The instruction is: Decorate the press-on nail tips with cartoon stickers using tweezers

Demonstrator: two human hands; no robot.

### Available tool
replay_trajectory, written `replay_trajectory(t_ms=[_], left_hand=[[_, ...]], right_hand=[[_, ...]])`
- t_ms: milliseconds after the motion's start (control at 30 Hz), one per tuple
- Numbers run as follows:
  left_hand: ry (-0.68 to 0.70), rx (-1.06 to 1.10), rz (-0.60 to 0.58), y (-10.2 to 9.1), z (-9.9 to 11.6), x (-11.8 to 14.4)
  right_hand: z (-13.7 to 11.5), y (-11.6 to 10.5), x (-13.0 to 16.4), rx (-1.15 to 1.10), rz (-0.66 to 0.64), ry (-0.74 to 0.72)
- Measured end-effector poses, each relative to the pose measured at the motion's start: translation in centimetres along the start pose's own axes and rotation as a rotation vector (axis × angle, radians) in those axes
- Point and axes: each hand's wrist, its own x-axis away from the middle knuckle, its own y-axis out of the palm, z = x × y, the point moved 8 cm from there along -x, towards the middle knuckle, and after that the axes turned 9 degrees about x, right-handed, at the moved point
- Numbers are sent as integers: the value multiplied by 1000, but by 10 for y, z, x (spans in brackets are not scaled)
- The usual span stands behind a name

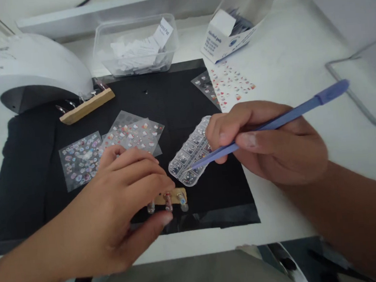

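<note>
My left hand is closed around a small wooden nail-tip stand near the front of the black cloth. Index finger and thumb lie on either side of its row, and the hand hides the stand's left part. Decorated false nails stick out of the stand between and beside the fingers. In my right hand is a slim blue-purple pen-shaped tool, held like a pencil. Its pale tip is over the near end of a clear compartment case of tiny rhinestones; whether it touches them I cannot tell.
Sticker sheets lie on the black cloth, partly under my left hand. Behind are a second wooden stand with false nails, a white nail lamp, a clear plastic tub of packets and an alcohol pad box.
</note>
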Motion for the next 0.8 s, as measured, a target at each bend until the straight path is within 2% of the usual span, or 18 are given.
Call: replay_trajectory(t_ms=[333, 800], left_hand=[[21, -49, -18, 6, -1, -2], [-2, -49, -44, 10, -8, -4]], right_hand=[[1, -4, -1, -44, 35, 29], [-1, -6, -3, -76, 19, -22]])
